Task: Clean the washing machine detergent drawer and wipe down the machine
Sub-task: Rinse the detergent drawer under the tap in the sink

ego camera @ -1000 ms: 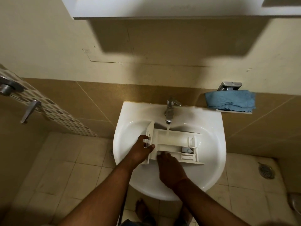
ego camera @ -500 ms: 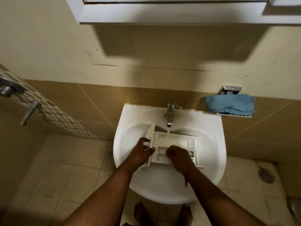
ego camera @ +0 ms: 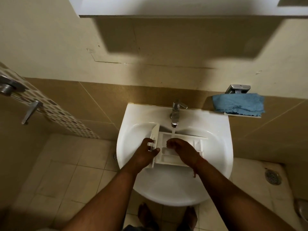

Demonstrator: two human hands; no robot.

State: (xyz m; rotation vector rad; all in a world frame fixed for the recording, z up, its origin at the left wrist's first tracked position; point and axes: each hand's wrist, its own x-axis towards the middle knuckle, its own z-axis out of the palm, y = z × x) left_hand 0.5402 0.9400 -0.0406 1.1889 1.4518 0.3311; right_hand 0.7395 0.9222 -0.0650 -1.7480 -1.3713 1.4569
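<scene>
Head view: the left hand (ego camera: 144,153) curls its fingers (ego camera: 148,142) round the front panel of the detergent drawer (ego camera: 168,152), steadying it across the sink (ego camera: 216,147) basin near the back rim. The right hand (ego camera: 181,150) has fingers bent down into the compartments, likely rubbing residue loose. Water from the tap (ego camera: 175,114) lands in the drawer for rinsing. A blue cloth (ego camera: 239,103) waits on the wall shelf.

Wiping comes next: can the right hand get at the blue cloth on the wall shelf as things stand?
Probably yes. The blue cloth lies uncovered on its shelf up to the right of the sink, with nothing between. But the right hand is busy inside the detergent drawer and must leave it first.
</scene>
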